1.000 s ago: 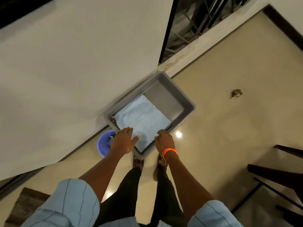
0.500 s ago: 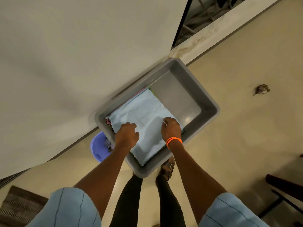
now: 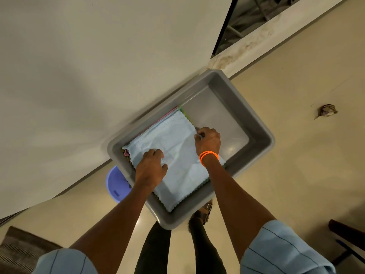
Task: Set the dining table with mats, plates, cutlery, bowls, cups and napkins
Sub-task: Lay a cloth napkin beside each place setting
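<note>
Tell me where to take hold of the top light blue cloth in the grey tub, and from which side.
Pinch the light blue cloth at two edges, coming from above: it lies flat on a stack inside the grey tub, whose walls block any sideways approach. The right hand has its fingers at the free edge facing the tub's bare half, probably the easiest edge to lift. The left hand grips near the opposite side.

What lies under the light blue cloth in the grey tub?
Pink and green cloth edges peek out beneath the light blue cloth in the grey tub. How many lie below is hidden.
</note>
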